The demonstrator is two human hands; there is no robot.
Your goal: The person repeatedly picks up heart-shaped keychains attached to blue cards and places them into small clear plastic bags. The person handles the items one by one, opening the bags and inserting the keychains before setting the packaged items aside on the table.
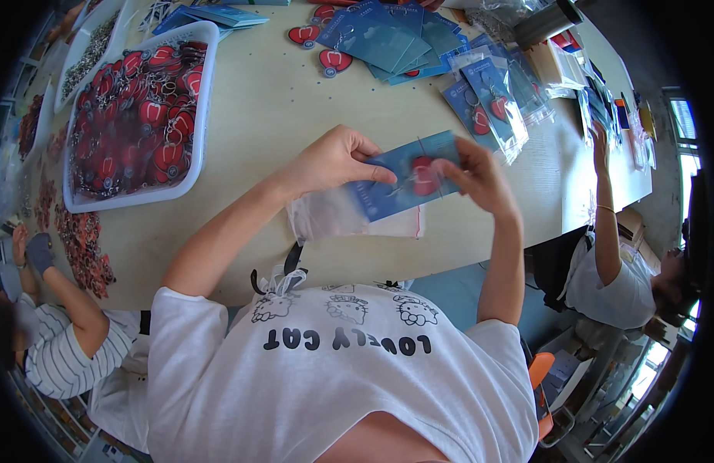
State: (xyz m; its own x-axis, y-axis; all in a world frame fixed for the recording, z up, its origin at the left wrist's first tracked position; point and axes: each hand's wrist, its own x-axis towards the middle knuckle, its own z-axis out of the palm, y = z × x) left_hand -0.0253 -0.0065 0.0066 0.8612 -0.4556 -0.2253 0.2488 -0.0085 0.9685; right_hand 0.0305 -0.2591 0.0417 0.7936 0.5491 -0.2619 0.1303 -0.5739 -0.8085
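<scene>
Centre frame, the left hand (341, 160) pinches the blue card (388, 204), the right hand (480, 176) grips its other end by the red charm (423, 177); best keep it level!

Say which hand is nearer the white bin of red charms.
Left. The left hand is right of the white bin, gripping the left end of the blue card; the right hand is farther right, at the card's other end.

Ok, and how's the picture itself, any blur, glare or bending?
In the head view, the red charm on the held blue card looks smeared; clear packets glint; the near edge of the table bows; right-hand windows look washed out; corners go black.
</scene>
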